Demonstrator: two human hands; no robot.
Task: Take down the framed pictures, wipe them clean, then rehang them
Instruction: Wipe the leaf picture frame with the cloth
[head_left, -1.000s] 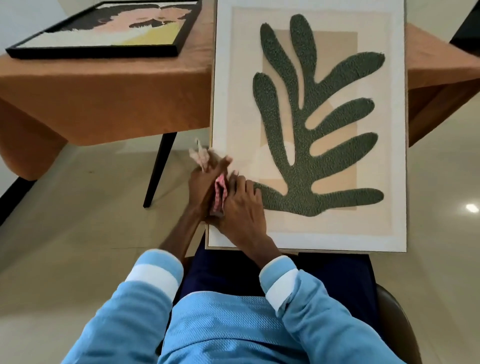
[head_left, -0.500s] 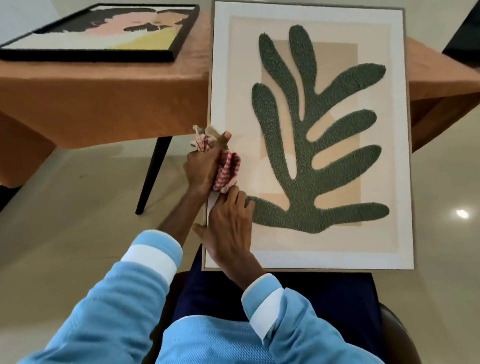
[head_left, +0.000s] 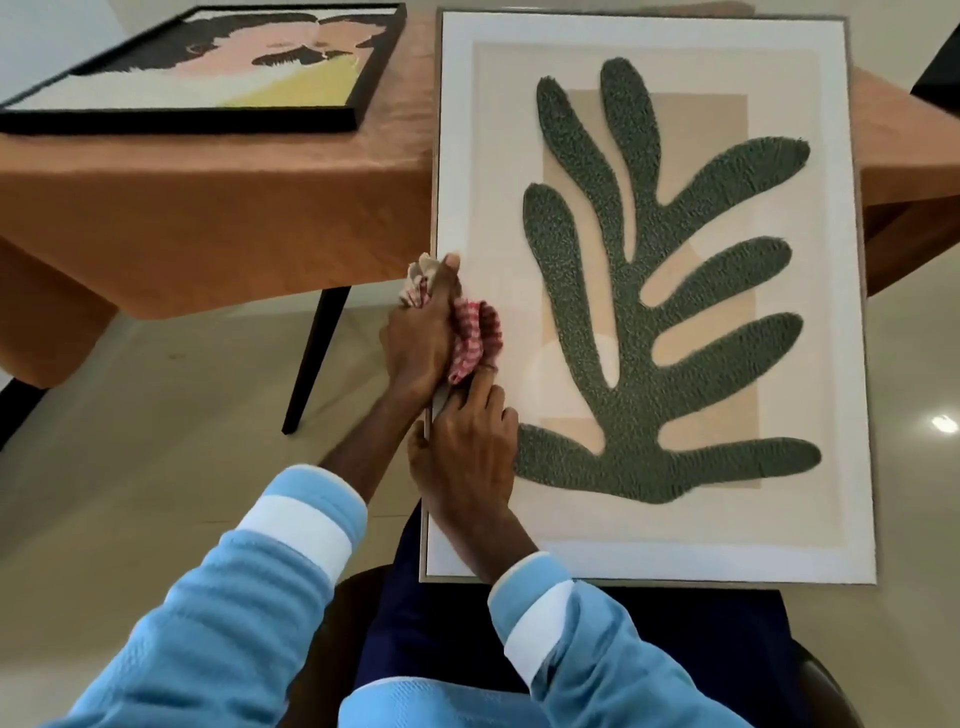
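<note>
Red-checked cloth (head_left: 475, 338) bunched in left hand (head_left: 415, 348) grip, right hand (head_left: 467, 457) flat on leaf picture (head_left: 675, 312)

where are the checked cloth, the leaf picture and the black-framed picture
checked cloth (head_left: 475, 338), head view, on the red bunched folds
leaf picture (head_left: 618, 338), head view, on the green leaf's stem
black-framed picture (head_left: 182, 120), head view, on the near black frame edge
</note>
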